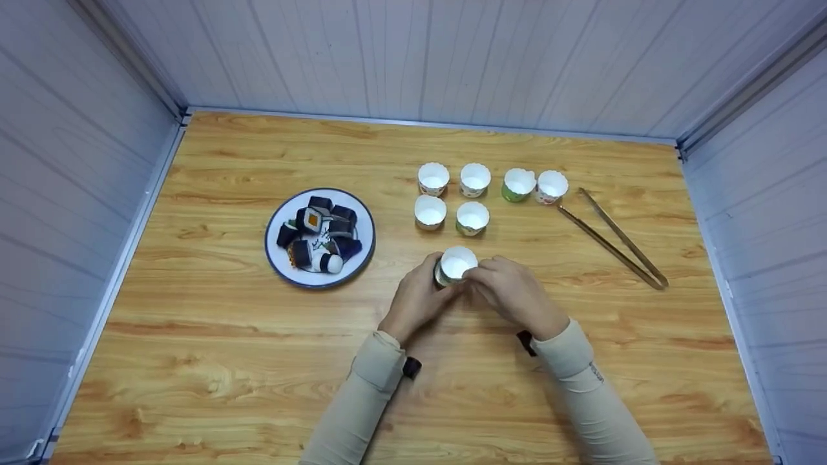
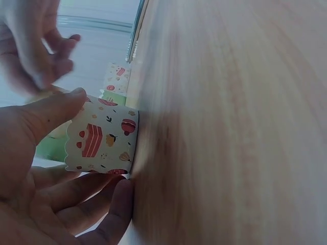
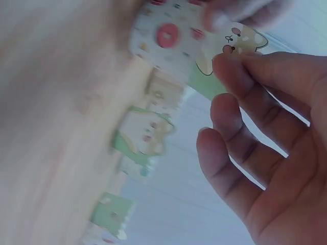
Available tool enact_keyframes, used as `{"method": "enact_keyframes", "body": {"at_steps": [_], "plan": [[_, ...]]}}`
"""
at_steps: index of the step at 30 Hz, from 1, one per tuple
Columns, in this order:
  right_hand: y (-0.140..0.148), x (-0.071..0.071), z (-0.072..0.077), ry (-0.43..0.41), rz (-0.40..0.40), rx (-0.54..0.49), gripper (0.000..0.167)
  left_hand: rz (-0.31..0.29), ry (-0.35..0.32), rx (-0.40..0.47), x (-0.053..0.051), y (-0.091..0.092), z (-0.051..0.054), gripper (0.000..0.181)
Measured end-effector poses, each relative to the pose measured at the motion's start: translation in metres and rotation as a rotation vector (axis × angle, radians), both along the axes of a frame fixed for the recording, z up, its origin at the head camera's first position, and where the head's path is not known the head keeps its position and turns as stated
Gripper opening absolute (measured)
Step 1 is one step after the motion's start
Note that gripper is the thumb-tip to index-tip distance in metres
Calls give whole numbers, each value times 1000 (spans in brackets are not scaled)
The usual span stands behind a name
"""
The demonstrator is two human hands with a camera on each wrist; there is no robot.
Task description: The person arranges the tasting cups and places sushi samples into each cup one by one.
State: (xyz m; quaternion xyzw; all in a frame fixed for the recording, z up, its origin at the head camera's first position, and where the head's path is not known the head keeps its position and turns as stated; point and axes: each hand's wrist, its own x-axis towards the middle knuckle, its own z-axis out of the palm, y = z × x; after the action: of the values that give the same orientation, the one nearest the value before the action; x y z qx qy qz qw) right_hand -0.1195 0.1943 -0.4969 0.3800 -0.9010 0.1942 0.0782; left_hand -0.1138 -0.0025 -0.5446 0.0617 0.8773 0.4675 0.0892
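In the head view my left hand [image 1: 417,297] grips a white paper baking cup printed with cake slices [image 2: 107,135] around its side. The cup stands upright on the wooden table. A second baking cup [image 1: 459,261], green with a puppy print [image 3: 237,43], sits partly inside it and rises above its rim. My right hand [image 1: 513,290] pinches the rim of this upper cup between thumb and forefinger. The other right fingers are bent loosely and stay off the cups in the right wrist view. How deep the upper cup goes is hidden.
Several more baking cups [image 1: 473,218] stand upright behind my hands. A blue-rimmed plate [image 1: 363,255] of sushi pieces [image 1: 341,228] lies to the left. Metal tongs [image 1: 607,245] lie spread on the right. White panels [image 1: 387,58] enclose the table's back and sides.
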Motion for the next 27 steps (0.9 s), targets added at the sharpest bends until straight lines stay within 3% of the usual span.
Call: {"method": "enact_keyframes", "body": {"at_steps": [6,10,14,17,22,27], "plan": [[20,-6,22,89,-39,-87,13,4,5,0,0,0,0,58],[42,-21,23,117,-184,-41,11,-3,7,-16,0,0,-1,59],[61,-37,13,34,-346,29,13,-4,9,-25,1,0,-1,60],[68,-48,2,-50,-406,66,15,-2,8,-25,1,-1,-1,60],[72,-59,-14,-134,-436,89,17,-6,9,-17,1,-1,-1,59],[71,-65,-21,-164,-444,94,16,-7,6,-9,0,0,-1,59]]}}
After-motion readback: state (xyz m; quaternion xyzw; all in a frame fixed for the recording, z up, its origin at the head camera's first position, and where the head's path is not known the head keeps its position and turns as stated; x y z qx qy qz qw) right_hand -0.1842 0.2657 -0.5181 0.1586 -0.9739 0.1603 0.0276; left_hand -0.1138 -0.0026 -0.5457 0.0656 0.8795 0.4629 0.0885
